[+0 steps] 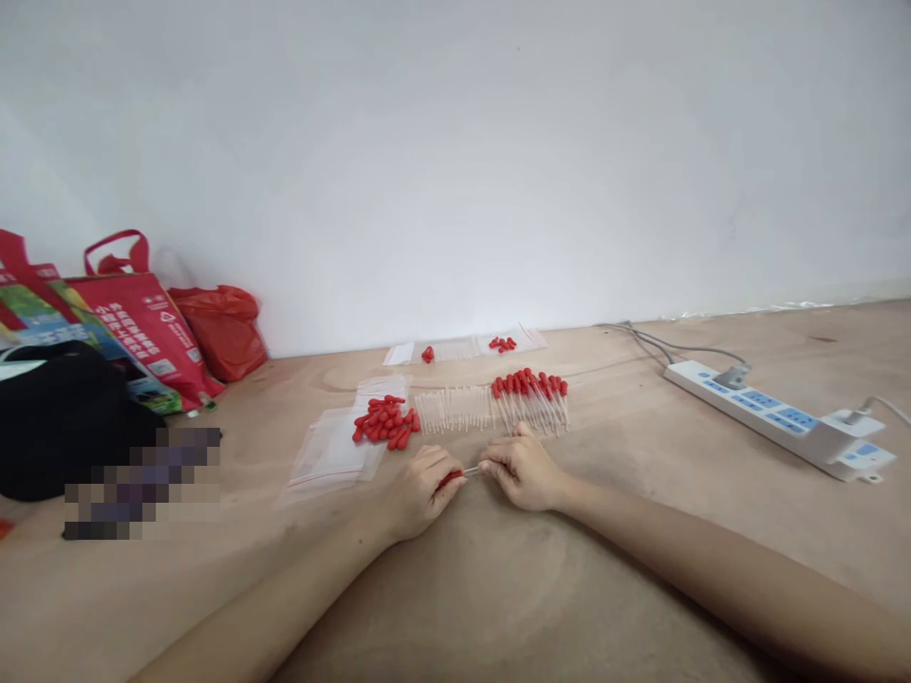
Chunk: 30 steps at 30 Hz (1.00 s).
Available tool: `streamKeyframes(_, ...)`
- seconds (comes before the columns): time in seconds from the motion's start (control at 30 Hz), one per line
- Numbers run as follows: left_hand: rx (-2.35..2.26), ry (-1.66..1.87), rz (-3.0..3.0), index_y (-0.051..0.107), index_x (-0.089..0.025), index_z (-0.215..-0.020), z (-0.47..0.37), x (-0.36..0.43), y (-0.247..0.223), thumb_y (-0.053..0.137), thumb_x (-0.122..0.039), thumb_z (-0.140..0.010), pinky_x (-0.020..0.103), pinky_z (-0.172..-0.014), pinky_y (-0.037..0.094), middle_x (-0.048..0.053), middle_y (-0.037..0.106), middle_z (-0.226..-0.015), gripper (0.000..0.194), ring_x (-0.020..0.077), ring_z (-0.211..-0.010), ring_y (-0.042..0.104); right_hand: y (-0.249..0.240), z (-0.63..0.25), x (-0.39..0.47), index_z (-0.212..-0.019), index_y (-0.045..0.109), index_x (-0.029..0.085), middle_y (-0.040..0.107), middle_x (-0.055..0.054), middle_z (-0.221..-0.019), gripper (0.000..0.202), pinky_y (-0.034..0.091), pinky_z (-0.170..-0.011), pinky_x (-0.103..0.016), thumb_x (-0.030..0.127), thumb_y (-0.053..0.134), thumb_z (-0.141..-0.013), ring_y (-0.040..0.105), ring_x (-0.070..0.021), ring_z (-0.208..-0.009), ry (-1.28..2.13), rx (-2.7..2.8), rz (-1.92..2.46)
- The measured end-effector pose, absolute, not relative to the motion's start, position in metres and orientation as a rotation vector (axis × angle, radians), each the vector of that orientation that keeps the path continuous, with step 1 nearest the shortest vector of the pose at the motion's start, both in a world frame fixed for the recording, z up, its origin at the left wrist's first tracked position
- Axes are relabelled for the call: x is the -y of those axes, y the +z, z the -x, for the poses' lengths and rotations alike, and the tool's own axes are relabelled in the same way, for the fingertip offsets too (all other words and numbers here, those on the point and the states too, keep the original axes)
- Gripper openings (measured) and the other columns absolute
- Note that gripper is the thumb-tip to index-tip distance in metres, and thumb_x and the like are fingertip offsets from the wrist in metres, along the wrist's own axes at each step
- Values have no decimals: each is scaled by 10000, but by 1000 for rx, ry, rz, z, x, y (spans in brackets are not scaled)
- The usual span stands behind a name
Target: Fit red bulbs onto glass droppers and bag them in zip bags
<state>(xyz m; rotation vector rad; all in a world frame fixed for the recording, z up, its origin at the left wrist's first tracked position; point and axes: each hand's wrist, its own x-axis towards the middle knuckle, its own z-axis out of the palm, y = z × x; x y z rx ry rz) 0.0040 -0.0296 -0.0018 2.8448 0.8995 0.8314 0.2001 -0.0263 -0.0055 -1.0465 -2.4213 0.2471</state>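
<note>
Close together over the table, my two hands meet at one dropper. My left hand (425, 484) is closed on a red rubber bulb (449, 480). Pinched in my right hand (523, 468) is a thin clear tube (471, 470), its end at the bulb's mouth; I cannot tell how deep it sits. Behind my left hand lies a pile of loose red bulbs (384, 420). A row of bare clear tubes (454, 408) lies beyond both hands. To its right, several droppers with red bulbs on their tubes (530, 389) lie side by side.
Clear zip bags (328, 453) lie at the left of the bulbs. Near the wall are another bag (400, 354) and small red bulbs (503, 343). A white power strip (775, 417) with cables stands at right. Red bags (153, 327) and a black cloth item (71, 417) sit at left.
</note>
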Motion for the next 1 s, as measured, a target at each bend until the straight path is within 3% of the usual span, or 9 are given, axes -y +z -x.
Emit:
streamKeyframes(0.33, -986, 825, -2756, 550, -168, -802, -3, 29, 1, 423, -205, -848, 300, -684, 402, 35, 586, -754, 140, 163, -721, 515, 14, -203, 31, -748, 605, 177, 623, -25, -715, 195, 179, -662, -282, 254, 435, -805, 492, -133, -723, 49, 2609, 983)
streamKeyframes(0.4, -1059, 880, -2724, 540, -180, -903, -1, 28, 0, 444, -205, -836, 319, -733, 405, 44, 581, -845, 120, 174, -794, 518, 19, -206, 30, -705, 613, 181, 627, -23, -696, 173, 186, -663, -285, 254, 470, -770, 500, -142, -727, 22, 2629, 1059)
streamKeyframes(0.5, -1258, 947, -2617, 464, -186, -1077, 3, 25, 0, 484, -201, -801, 336, -767, 417, 66, 537, -975, 277, 185, -862, 507, 25, -214, 18, -657, 619, 187, 638, -17, -671, 188, 219, -673, -285, 245, 467, -752, 517, -135, -663, 69, 2479, 1338)
streamKeyframes(0.7, -1296, 789, -2580, 561, -174, -819, 7, 20, 1, 487, -189, -786, 351, -756, 426, 42, 573, -847, 83, 186, -817, 527, 26, -226, -28, -632, 637, 198, 645, -36, -669, 316, 285, -663, -288, 350, 403, -780, 550, -163, -670, 180, 1962, 1891)
streamKeyframes(1.0, -1289, 801, -2575, 572, -165, -810, 8, 19, 1, 493, -185, -782, 341, -752, 426, 45, 575, -837, 86, 179, -813, 527, 14, -207, -54, -683, 647, 154, 641, -108, -737, 400, 236, -779, -391, 420, 370, -791, 547, -236, -798, 36, 1877, 2092)
